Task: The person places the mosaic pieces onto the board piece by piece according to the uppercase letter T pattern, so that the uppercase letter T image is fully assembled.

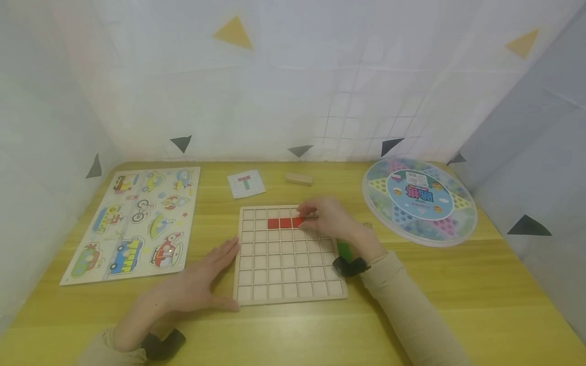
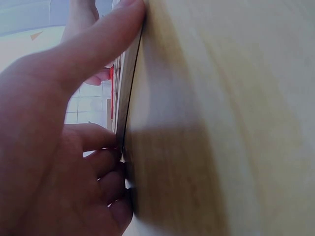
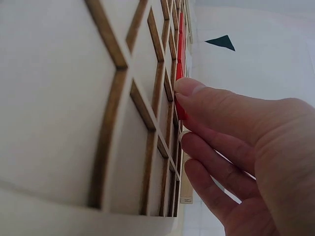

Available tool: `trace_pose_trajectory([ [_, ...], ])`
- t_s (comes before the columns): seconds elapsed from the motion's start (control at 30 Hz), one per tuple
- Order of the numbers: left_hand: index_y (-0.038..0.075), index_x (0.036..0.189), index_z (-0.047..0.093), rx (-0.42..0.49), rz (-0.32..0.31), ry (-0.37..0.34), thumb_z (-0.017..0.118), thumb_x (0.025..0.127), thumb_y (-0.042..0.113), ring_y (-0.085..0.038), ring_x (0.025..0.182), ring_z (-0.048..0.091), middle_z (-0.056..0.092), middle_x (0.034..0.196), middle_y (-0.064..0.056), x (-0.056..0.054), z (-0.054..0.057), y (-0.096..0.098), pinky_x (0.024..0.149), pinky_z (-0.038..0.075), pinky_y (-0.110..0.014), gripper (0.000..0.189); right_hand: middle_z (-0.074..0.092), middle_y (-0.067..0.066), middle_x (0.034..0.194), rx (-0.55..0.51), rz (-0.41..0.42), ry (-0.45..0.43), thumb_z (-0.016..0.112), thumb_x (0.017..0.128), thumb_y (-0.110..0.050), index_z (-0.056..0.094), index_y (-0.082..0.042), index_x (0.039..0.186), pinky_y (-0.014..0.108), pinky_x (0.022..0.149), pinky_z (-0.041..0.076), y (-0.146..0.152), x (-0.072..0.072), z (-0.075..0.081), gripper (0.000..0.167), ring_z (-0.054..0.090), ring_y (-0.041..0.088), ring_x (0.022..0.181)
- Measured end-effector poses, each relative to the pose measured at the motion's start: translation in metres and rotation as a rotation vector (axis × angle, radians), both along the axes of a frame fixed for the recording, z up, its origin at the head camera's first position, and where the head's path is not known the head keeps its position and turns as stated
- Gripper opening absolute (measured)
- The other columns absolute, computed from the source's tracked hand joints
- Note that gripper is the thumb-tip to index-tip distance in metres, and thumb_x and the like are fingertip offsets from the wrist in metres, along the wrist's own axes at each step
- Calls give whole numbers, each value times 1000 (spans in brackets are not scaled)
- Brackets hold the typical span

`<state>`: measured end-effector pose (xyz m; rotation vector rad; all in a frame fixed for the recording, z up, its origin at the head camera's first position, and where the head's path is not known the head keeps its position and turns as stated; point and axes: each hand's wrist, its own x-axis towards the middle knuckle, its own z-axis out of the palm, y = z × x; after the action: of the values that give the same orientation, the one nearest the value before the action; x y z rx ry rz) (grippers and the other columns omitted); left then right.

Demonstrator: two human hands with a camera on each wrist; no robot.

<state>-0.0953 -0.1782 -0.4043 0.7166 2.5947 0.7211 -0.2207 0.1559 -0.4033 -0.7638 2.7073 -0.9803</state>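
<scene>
A wooden grid board lies on the table with three red square tiles side by side in its second row from the far edge. My right hand is over the board's far right part. Its thumb and index finger pinch the rightmost red tile at its right side; the right wrist view shows the thumb on it. My left hand is spread along the board's left edge, with fingers and thumb touching it. Beneath the right forearm, some green pieces show, partly hidden by the wrist strap.
Behind the board lie a small card with a red and green T pattern and a wooden block. A vehicle puzzle board is at the left. A round Chinese checkers board lies at the right. White sheeting surrounds the table.
</scene>
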Motion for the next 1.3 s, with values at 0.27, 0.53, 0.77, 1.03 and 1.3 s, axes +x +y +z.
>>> trace_pose_trajectory([
  [0.27, 17, 162, 15, 0, -1, -1, 73, 72, 73, -40, 152, 14, 7, 169, -5, 0, 1, 0, 119, 23, -61, 120, 74, 3, 110, 3, 10, 20, 81, 84, -17, 70, -6, 118, 40, 98, 54, 1, -1, 2, 38, 68, 21, 108],
  [0.53, 18, 162, 14, -4, 6, -11, 73, 71, 73, -39, 153, 13, 6, 169, -4, -1, -1, 0, 119, 23, -60, 121, 73, 7, 115, -82, -45, 67, 79, 86, -17, 71, -6, 117, 51, 101, 50, 21, 7, 40, 34, 64, 28, 113],
  [0.77, 18, 162, 14, 2, 4, -13, 72, 72, 74, -40, 153, 13, 6, 169, -5, -1, -1, 0, 119, 23, -61, 121, 73, 3, 115, -12, -58, 136, 76, 90, -27, 72, -12, 115, 51, 100, 50, 38, 14, 61, 30, 64, 26, 113],
  [1.03, 16, 162, 15, 24, -11, -20, 71, 73, 73, -42, 152, 12, 6, 169, -7, 1, -3, -1, 118, 22, -63, 120, 72, 0, 116, 6, -35, 138, 72, 93, -35, 73, -15, 115, 48, 99, 51, 40, 22, 70, 30, 64, 23, 112],
  [1.3, 17, 162, 15, 0, -2, -10, 73, 72, 73, -37, 153, 12, 5, 169, -3, -1, -2, 0, 120, 23, -59, 120, 72, 2, 116, -33, -43, 165, 71, 94, -31, 72, -14, 115, 49, 100, 50, 54, 30, 78, 27, 63, 25, 115],
])
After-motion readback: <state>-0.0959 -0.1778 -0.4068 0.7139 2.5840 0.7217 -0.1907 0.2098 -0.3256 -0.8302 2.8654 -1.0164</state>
